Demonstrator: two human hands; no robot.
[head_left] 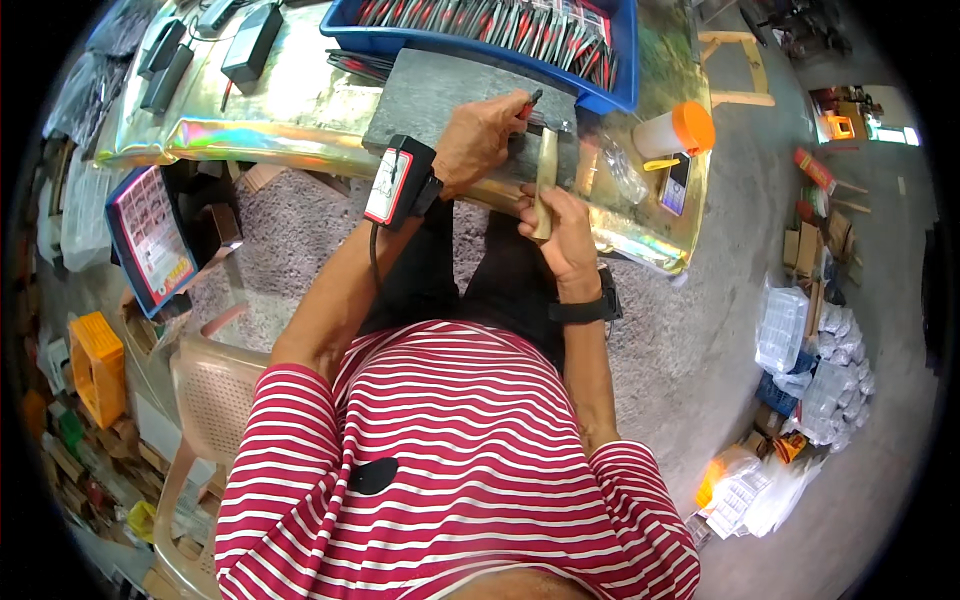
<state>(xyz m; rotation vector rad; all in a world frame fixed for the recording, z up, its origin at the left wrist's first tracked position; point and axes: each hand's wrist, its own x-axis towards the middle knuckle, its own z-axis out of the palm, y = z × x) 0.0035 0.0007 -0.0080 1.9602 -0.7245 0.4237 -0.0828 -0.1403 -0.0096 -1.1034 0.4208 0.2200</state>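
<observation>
My right hand (565,228) is closed around a pale wooden handle (546,178). The handle's far end reaches a dark metal part over a grey slab (430,95), perhaps a hammer head; its shape is not clear. On the slab, my left hand (476,145) pinches a small red and black piece (531,104) close to that dark part. What kind of piece it is I cannot make out. A boxy black device with a white and red label (389,185) is strapped to my left wrist, with a cable running along the forearm.
Behind the slab stands a blue crate (626,75) packed with red and black pieces. A white jar with an orange lid (690,128) and a clear plastic bag (622,172) lie right of it. Black adapters (252,45) rest at the left; a plastic chair (215,395) is beside me.
</observation>
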